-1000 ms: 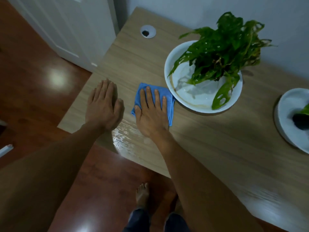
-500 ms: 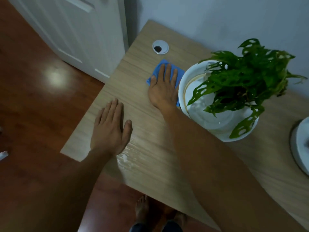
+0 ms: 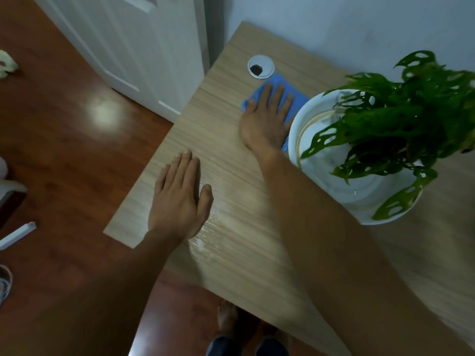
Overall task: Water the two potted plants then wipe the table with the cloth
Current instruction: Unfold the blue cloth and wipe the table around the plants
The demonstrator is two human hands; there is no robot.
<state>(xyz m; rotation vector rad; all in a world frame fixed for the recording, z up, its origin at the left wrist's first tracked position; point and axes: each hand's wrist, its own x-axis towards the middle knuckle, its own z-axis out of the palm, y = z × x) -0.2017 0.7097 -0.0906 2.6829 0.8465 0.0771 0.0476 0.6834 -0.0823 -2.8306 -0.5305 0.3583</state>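
The step in hand looks like the wiping: the right hand [image 3: 267,119] lies flat, fingers spread, pressing the blue cloth [image 3: 295,101] onto the table [image 3: 231,155] in the upper middle of the frame. The cloth sits between the round cable grommet [image 3: 260,66] above it and the white dish [image 3: 359,201] of the potted plant [image 3: 401,114] at its right, touching or nearly touching the dish rim. The hand does not pinch the cloth; it only bears down on it with an open palm.

The left hand [image 3: 180,201] rests palm down and empty, fingers together, lower and to the left near the table's left edge, well apart from the right hand, likely as a brace.

To do this well, keep the palm flat so the whole cloth stays in contact, and draw it in long overlapping strokes along the grain. A wet, glossy patch [image 3: 205,237] shows just below and right of the left hand (it probably wants another pass), so the cloth should come back down to that lower area. Near the dish, work around the rim rather than shoving against it, since water seems to stand in the dish and a nudge could slop it out. The second plant is out of view here.
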